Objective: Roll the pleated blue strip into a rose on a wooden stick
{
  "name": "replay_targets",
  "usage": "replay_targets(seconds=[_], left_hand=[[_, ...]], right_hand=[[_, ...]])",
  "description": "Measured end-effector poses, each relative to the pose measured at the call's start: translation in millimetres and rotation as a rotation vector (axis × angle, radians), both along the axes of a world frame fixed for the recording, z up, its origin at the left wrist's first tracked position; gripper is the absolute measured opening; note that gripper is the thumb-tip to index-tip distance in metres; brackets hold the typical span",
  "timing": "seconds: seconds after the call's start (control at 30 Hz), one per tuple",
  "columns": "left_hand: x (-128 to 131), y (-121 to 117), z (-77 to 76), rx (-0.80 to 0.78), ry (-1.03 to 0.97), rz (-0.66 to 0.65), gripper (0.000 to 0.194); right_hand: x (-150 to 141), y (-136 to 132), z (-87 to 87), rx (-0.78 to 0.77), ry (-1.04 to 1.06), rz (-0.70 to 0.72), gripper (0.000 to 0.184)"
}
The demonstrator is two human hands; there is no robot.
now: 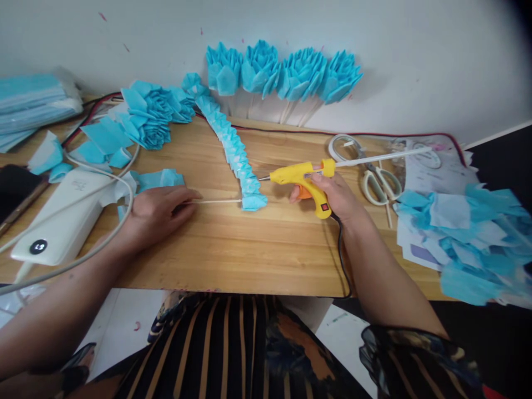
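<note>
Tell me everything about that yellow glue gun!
The glue gun has a yellow, plastic-looking body, an orange trigger, a grey nozzle and a red switch on its handle. A whitish stick juts from its back; a black cord hangs below. In the right grip, it points left, touching or nearly touching the blue strip.

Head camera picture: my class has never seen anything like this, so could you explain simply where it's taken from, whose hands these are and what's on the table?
It comes from a camera worn on a person's head, looking forward and down. There is no machine arm: the wearer works with two bare hands. The left hand holds a thin white stick, which meets the near end of a pleated blue strip. The right hand holds a yellow glue gun, nozzle towards the strip. The wooden table also bears scissors, a white power bank and loose blue pieces.
</note>
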State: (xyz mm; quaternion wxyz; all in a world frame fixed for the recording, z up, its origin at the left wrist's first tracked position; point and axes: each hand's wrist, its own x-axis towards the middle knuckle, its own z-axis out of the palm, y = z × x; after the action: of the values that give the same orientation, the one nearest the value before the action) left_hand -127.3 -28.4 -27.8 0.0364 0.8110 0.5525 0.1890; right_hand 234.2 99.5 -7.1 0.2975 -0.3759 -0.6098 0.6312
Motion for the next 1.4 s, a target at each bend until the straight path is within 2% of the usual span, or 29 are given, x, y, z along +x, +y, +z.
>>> replay_targets(seconds=[0.17,0.37,0.47,0.7,0.97,1.4], left_hand=[[1.2,1.1,2.1,-0.03,-0.008,0.002,0.033],[1.0,-0.6,4.6,0.049,-0.057,-0.116,0.029],[1.4,-2.3,8.9,0.026,-0.027,-0.132,0.026],[2.1,-3.5,14.2,-0.045,-0.034,-0.115,0.029],[0.0,-1.3,8.1,-0.026,-0.042,-0.092,0.036],[1.0,0.2,5.2,-0.092,-0.063,-0.027,0.037]], right_hand=[[-0.6,-0.4,1.7,-0.007,0.017,0.014,0.045],[0.2,-0.6,1.4,-0.006,0.019,0.04,0.046],[-0.1,-0.9,1.4,0.001,0.003,0.043,0.046],[-1.2,-1.0,1.1,0.022,0.013,0.039,0.046],[-4.9,-4.7,0.9,0.005,-0.039,0.051,0.051],[-12.4,-12.2,-0.7,0.172,-0.087,0.13,0.05]])
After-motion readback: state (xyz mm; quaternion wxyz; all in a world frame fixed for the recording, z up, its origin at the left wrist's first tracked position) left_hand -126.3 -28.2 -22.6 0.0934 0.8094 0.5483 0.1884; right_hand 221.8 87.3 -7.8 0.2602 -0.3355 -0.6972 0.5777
